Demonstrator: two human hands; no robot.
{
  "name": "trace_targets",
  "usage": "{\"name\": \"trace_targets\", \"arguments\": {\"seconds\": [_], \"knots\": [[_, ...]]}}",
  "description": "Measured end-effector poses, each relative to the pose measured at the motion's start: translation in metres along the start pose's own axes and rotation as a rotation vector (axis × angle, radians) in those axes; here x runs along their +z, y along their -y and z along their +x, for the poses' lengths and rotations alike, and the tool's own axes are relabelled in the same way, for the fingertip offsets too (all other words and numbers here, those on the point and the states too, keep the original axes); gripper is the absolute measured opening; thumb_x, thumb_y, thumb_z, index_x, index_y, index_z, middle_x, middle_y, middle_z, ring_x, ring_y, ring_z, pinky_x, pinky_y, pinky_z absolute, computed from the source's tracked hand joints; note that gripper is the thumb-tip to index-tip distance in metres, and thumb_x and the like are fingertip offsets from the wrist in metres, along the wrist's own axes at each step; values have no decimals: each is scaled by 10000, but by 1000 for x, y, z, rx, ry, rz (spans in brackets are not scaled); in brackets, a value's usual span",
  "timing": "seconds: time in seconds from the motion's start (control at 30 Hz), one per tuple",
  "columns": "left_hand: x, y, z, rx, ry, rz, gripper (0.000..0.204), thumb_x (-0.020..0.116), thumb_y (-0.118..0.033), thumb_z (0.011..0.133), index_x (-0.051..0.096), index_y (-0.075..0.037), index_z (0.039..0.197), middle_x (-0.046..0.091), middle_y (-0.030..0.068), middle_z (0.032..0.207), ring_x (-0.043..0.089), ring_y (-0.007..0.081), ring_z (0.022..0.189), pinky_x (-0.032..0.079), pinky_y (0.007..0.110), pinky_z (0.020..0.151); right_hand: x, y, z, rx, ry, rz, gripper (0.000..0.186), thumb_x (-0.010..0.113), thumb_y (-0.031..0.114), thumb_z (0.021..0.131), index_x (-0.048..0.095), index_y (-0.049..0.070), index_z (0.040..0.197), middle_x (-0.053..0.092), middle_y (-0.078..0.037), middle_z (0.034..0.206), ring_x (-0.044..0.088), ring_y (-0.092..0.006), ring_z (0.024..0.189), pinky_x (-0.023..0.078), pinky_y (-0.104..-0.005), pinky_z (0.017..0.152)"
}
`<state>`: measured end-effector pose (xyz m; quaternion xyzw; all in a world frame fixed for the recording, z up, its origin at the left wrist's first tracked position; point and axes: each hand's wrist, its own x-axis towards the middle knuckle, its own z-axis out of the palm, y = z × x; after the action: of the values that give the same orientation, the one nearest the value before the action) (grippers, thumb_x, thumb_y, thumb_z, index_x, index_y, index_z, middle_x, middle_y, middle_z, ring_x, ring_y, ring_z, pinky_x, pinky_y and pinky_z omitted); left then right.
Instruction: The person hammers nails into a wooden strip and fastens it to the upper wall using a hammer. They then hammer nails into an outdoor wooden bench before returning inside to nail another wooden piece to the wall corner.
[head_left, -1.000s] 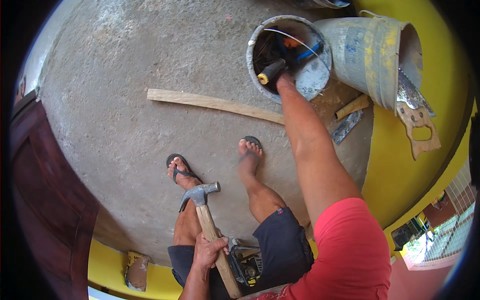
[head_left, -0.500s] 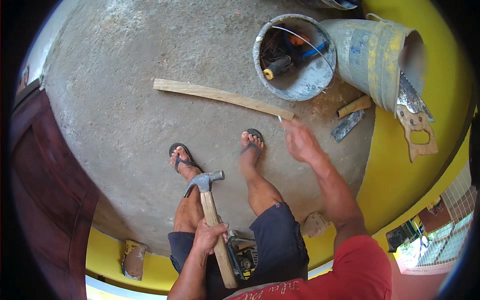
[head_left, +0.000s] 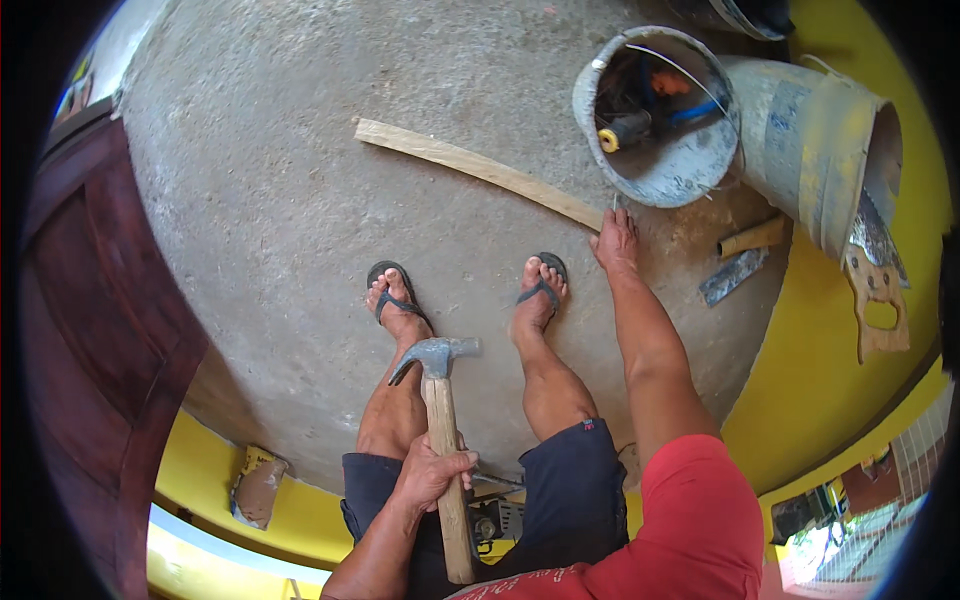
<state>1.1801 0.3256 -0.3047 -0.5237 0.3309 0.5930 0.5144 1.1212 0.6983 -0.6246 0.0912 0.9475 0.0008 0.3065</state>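
Observation:
My left hand (head_left: 436, 472) is closed around the wooden handle of a claw hammer (head_left: 440, 400), held upright over my lap with its grey metal head uppermost. My right hand (head_left: 617, 242) reaches down to the near right end of a long wooden strip (head_left: 480, 172) lying on the concrete floor. Its fingers are closed at that end, and a small, thin, pale tip sticks out beyond them, too small to name. Whether the fingers also grip the strip cannot be made out.
Beyond my right hand stands a bucket (head_left: 655, 187) with tools and wire inside. Beside it a larger container (head_left: 800, 140) lies tipped, a handsaw (head_left: 880, 290) at its mouth. Bamboo (head_left: 752, 237) and a grey scrap (head_left: 734, 276) lie near the yellow wall (head_left: 800, 400). A dark wooden door (head_left: 90, 330) is at left.
My right hand has moved down to the strip's near right end, from just above it. The hammer stays in my left hand. The whole view has shifted.

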Motion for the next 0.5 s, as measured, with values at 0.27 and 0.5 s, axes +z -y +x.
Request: {"name": "trace_targets", "arguments": {"seconds": [0.27, 0.5], "knots": [[-7, 14, -6, 93, -129, 161, 193, 688, -97, 793, 527, -23, 869, 551, 52, 623, 571, 156, 490, 458, 291, 442, -86, 7, -85, -460, 481, 244, 394, 665, 299, 803, 619, 7, 1062, 611, -240, 1092, 610, -385, 983, 499, -441, 853], [-22, 56, -33, 220, -229, -83, 181, 687, -86, 783, 524, -24, 831, 528, 51, 610, 547, 154, 462, 479, 290, 419, -269, 162, -194, 334, 1119, 2032, 492, 474, 418, 959, 548, -5, 1199, 620, -61, 940, 626, -204, 794, 503, -351, 728]]}}
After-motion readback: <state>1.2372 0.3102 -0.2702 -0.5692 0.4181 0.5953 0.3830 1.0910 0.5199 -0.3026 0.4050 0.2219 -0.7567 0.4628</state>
